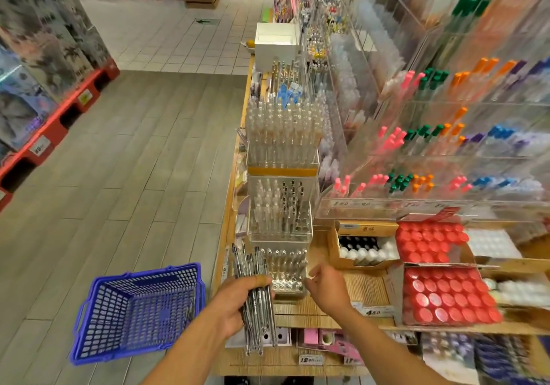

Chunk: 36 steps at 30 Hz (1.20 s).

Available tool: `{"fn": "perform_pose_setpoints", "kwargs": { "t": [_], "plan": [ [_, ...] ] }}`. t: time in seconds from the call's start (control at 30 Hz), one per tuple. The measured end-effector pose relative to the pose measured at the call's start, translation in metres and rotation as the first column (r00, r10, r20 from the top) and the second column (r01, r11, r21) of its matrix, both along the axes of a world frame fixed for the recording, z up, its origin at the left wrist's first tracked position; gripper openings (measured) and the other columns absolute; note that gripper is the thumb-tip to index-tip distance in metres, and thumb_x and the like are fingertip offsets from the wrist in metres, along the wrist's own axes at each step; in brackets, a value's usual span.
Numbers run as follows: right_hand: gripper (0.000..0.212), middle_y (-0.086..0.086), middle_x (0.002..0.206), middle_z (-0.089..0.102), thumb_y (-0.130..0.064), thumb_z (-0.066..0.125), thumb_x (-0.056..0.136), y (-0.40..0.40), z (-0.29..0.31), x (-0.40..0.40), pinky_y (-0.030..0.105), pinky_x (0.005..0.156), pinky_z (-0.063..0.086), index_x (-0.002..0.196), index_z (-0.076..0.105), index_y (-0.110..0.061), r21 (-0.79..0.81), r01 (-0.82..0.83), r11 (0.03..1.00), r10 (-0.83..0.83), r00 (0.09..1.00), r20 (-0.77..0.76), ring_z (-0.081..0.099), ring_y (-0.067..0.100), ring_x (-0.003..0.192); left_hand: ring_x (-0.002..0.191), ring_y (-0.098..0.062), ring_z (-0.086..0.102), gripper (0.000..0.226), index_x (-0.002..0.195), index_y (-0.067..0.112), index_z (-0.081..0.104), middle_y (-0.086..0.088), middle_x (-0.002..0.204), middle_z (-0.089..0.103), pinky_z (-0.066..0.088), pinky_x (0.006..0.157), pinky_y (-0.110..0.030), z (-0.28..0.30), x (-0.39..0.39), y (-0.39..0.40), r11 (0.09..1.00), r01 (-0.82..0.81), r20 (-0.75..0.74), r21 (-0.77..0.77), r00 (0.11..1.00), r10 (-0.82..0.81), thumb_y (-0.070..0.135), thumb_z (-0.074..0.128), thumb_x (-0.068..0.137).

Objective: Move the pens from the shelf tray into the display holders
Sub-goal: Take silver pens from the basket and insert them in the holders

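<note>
Blue plastic basket [138,310] sits on the grey floor to the left of the wooden shelf [333,314]. Over the shelf's front edge, the left hand [238,304] grips a bundle of clear-barrelled pens [256,301], fingers wrapped round their middle. Just right of it, the right hand [326,288] hangs loose with fingers half-curled, holding nothing, beside the nearest clear display holder [287,277], which has a few pens standing in it. Behind that holder rise taller, fuller holders [281,209]. Red-capped boxes [446,293] lie further right.
</note>
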State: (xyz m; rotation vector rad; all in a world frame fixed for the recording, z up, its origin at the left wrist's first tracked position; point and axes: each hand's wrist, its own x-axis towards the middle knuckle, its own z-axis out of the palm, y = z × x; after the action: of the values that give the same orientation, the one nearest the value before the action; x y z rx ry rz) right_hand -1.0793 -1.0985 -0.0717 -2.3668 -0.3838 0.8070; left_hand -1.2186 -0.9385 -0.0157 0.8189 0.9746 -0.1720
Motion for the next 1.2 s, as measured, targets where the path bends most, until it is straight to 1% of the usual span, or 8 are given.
{"fn": "perform_pose_setpoints", "kwargs": {
  "t": [0.1, 0.3, 0.63, 0.77, 0.87, 0.93, 1.1, 1.2],
  "plan": [
    [0.009, 0.006, 0.077, 0.069, -0.01, 0.066, 0.09, -0.003, 0.014, -0.006, 0.019, 0.043, 0.045, 0.08, 0.066, -0.011, 0.1, -0.137, 0.986, 0.163, 0.926, -0.342, 0.06, 0.004, 0.047, 0.069, -0.028, 0.072, 0.045, 0.099, -0.009, 0.07, -0.024, 0.086, 0.073, 0.061, 0.062, -0.035, -0.002, 0.004, 0.0, 0.999, 0.029, 0.001, 0.015, 1.0, -0.029, 0.008, 0.081, 0.059],
    [0.016, -0.005, 0.078, 0.07, -0.031, 0.069, 0.09, 0.017, 0.049, -0.02, 0.021, 0.046, 0.042, 0.095, 0.069, -0.015, 0.487, 0.143, 0.862, 0.112, 0.882, -0.457, 0.057, 0.01, 0.054, 0.08, -0.034, 0.071, 0.052, 0.11, -0.012, 0.066, -0.03, 0.096, 0.072, 0.06, 0.077, -0.045, -0.001, 0.007, -0.002, 0.988, 0.146, -0.005, 0.056, 0.989, -0.146, 0.005, 0.084, 0.065],
    [0.015, -0.003, 0.065, 0.067, -0.018, 0.069, 0.09, 0.015, 0.049, -0.036, 0.021, 0.047, 0.044, 0.097, 0.062, -0.006, 0.428, 0.159, 0.89, 0.074, 0.875, -0.478, 0.058, 0.009, 0.053, 0.111, -0.036, 0.062, 0.103, 0.144, 0.005, 0.031, -0.016, 0.112, 0.066, 0.05, 0.099, -0.055, -0.011, 0.002, -0.015, 0.967, 0.176, -0.075, 0.186, 0.984, -0.164, 0.012, 0.093, 0.062],
    [0.01, 0.001, 0.068, 0.064, -0.013, 0.061, 0.095, 0.009, 0.054, -0.034, 0.024, 0.052, 0.046, 0.098, 0.057, -0.005, 0.418, 0.181, 0.89, 0.04, 0.883, -0.468, 0.058, 0.011, 0.057, 0.104, -0.037, 0.066, 0.094, 0.131, -0.006, 0.05, -0.023, 0.111, 0.069, 0.055, 0.092, -0.05, -0.01, 0.001, -0.017, 0.98, 0.163, -0.06, 0.118, 0.986, -0.157, 0.018, 0.097, 0.053],
    [0.006, 0.002, 0.072, 0.062, -0.013, 0.054, 0.098, 0.003, 0.062, -0.024, 0.023, 0.057, 0.05, 0.1, 0.052, -0.008, 0.445, 0.227, 0.866, -0.031, 0.913, -0.407, 0.059, 0.011, 0.06, 0.07, -0.027, 0.07, 0.052, 0.111, -0.011, 0.067, -0.024, 0.09, 0.073, 0.059, 0.062, -0.037, -0.008, 0.0, -0.014, 0.989, 0.135, -0.022, 0.055, 0.991, -0.134, 0.01, 0.087, 0.067],
    [0.002, 0.003, 0.076, 0.063, -0.01, 0.052, 0.098, -0.002, 0.068, -0.014, 0.021, 0.057, 0.05, 0.1, 0.052, -0.01, 0.506, 0.238, 0.829, -0.1, 0.954, -0.284, 0.059, 0.009, 0.06, 0.066, -0.026, 0.068, 0.04, 0.112, -0.014, 0.065, -0.025, 0.086, 0.071, 0.058, 0.061, -0.037, -0.01, -0.002, -0.012, 0.993, 0.11, -0.022, 0.034, 0.994, -0.109, 0.003, 0.077, 0.078],
    [0.007, 0.0, 0.082, 0.064, -0.02, 0.053, 0.1, -0.008, 0.068, 0.004, 0.03, 0.064, 0.052, 0.096, 0.05, -0.026, 0.47, -0.036, 0.882, -0.069, 0.977, 0.203, 0.062, 0.014, 0.074, 0.068, -0.026, 0.072, 0.056, 0.12, -0.012, 0.059, -0.027, 0.097, 0.072, 0.056, 0.05, -0.034, -0.01, -0.008, -0.012, 0.997, 0.074, -0.065, 0.036, 0.995, -0.072, 0.0, 0.08, 0.069],
    [0.007, -0.003, 0.08, 0.061, -0.027, 0.05, 0.101, -0.002, 0.059, 0.008, 0.031, 0.06, 0.047, 0.098, 0.051, -0.02, 0.327, -0.203, 0.923, 0.094, 0.942, 0.321, 0.058, 0.012, 0.071, 0.072, -0.028, 0.073, 0.062, 0.124, -0.01, 0.054, -0.029, 0.101, 0.072, 0.057, 0.052, -0.035, -0.012, -0.011, -0.016, 0.998, 0.034, -0.056, 0.044, 0.998, -0.032, -0.002, 0.081, 0.069]
  ]
}}
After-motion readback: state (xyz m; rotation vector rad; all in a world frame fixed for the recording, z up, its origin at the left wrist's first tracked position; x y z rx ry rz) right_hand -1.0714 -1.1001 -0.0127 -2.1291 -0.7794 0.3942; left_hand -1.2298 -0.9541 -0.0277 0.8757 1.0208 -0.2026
